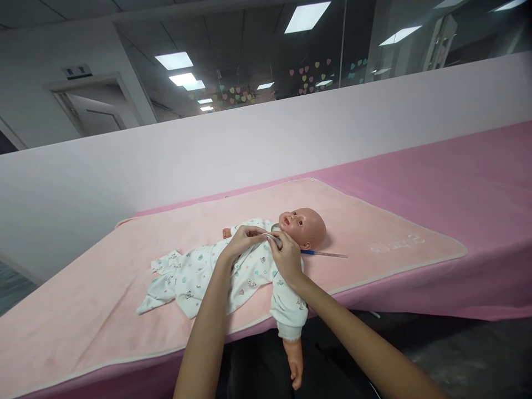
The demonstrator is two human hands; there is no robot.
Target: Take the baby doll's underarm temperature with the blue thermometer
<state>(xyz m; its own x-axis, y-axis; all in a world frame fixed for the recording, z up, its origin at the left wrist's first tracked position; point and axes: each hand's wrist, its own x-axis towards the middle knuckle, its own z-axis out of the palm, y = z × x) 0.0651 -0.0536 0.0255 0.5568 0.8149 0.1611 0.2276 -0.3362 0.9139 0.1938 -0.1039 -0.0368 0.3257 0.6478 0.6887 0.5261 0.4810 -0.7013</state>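
A baby doll [305, 224] in a white patterned romper [195, 274] lies on its back on a pink blanket [374, 221], head to the right. One doll arm hangs over the table's front edge. My left hand [241, 239] pinches the romper's collar at the doll's chest. My right hand [286, 257] pinches the same collar edge just below the doll's chin. Both hands have their fingers closed on the fabric. A thin thermometer with a blue end [324, 254] lies on the blanket right behind the doll's neck.
The blanket lies on a table under a darker pink cloth [477, 183]. A pale partition wall [249, 149] runs along the far side. The table's front edge is close to my body, with dark floor [457, 354] below to the right.
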